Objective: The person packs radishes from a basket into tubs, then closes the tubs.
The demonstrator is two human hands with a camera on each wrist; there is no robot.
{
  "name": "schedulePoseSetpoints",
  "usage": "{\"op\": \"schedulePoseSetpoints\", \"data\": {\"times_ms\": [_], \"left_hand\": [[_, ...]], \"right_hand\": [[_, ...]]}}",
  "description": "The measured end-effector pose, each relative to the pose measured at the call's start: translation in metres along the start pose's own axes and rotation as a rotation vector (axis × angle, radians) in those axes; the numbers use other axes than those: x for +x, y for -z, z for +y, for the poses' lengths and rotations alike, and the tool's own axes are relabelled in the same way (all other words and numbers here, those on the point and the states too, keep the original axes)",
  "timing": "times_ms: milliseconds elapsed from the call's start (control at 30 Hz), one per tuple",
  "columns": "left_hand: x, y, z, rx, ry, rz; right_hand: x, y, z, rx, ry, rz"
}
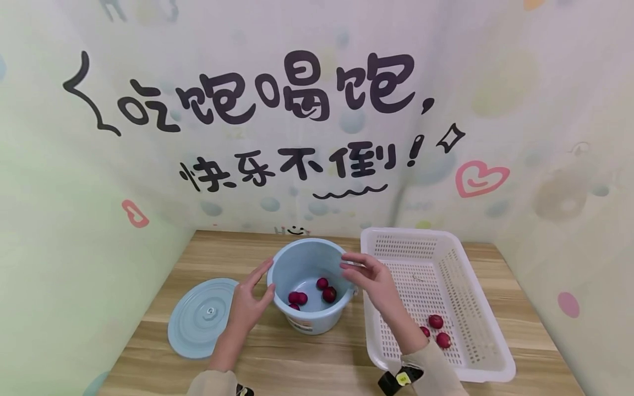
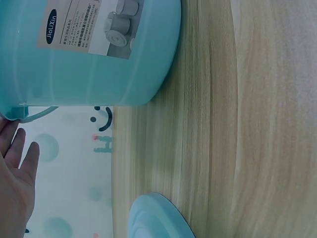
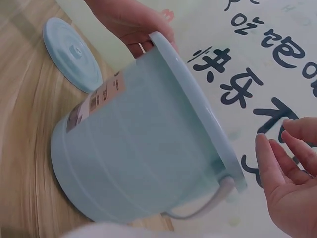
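Note:
A light blue bucket [image 1: 322, 325] stands upright on the table, its handle hanging at the far side. Inside lie several small dark red round fruits [image 1: 329, 295], their kind unclear. My left hand [image 1: 246, 302] is at the left of the rim, fingers extended and touching or almost touching it. At the right side, my right hand [image 1: 375, 281] hovers by the rim with loosely bent fingers; in the right wrist view this hand [image 3: 290, 186] is apart from the bucket [image 3: 133, 144] and holds nothing. The matching blue lid [image 1: 195, 324] lies flat, left of the bucket.
A white perforated plastic basket [image 1: 487, 324] stands at the right, with a few red fruits [image 1: 436, 321] near its front. The wooden table [image 1: 317, 366] meets a printed wall curtain [image 1: 297, 212] behind the bucket.

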State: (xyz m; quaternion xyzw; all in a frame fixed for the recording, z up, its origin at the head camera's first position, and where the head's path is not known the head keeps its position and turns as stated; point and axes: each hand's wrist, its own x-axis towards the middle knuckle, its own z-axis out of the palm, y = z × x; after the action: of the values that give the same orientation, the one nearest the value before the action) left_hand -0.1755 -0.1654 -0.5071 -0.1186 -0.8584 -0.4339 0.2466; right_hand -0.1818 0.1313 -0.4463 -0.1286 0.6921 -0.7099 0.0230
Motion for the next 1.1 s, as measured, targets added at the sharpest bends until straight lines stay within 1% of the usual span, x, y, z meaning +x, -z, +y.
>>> {"op": "schedulePoseSetpoints", "data": {"times_ms": [100, 333, 533, 667, 733, 867, 1000, 1100], "left_hand": [[0.000, 0.000, 0.000, -0.001, 0.005, -0.004], [0.000, 0.000, -0.001, -0.003, -0.002, -0.004], [0.000, 0.000, -0.001, -0.019, -0.004, 0.001], [0.001, 0.000, -0.001, -0.024, -0.006, -0.002], [0.001, 0.000, -0.001, -0.023, -0.010, 0.000], [0.000, 0.000, -0.001, -0.021, -0.027, 0.013], [0.000, 0.000, -0.002, -0.026, -0.035, 0.018], [0.000, -0.001, -0.002, -0.028, -0.034, 0.013]], "right_hand": [[-0.007, 0.012, -0.001, -0.012, -0.001, 0.009], [-0.025, 0.044, -0.002, -0.114, -0.017, 0.063], [-0.041, 0.073, 0.000, -0.129, -0.014, 0.094], [-0.053, 0.091, 0.005, -0.119, -0.002, 0.107], [-0.058, 0.099, 0.009, -0.133, -0.007, 0.113], [-0.067, 0.111, 0.016, -0.156, -0.044, 0.143], [-0.074, 0.119, 0.024, -0.138, -0.065, 0.163], [-0.078, 0.124, 0.029, -0.152, -0.100, 0.172]]}}
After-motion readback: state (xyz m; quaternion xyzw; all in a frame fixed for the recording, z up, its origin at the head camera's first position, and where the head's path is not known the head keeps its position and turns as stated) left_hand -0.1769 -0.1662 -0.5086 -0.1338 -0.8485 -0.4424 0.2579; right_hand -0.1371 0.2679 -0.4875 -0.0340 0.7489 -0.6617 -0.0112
